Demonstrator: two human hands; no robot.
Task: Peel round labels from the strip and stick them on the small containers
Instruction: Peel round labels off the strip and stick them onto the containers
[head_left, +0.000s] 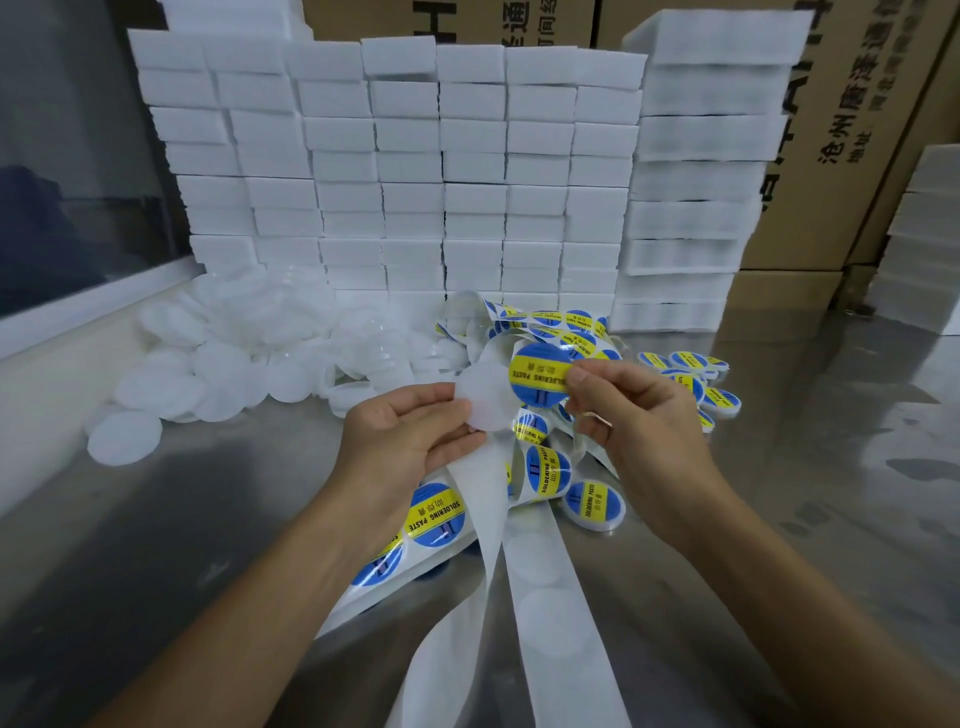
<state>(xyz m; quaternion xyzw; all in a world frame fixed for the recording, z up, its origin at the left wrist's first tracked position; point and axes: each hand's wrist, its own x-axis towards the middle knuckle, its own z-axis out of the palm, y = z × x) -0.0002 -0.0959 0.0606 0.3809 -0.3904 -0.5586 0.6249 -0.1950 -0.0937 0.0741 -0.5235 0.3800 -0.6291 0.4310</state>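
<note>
Between hands: left hand grips container, right hand pinches label.

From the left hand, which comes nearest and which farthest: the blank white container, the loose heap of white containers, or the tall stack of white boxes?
1. The blank white container, held in the left hand itself.
2. The heap of white containers, farther back and to the left on the table.
3. The stack of white boxes, at the back behind the heap.
</note>
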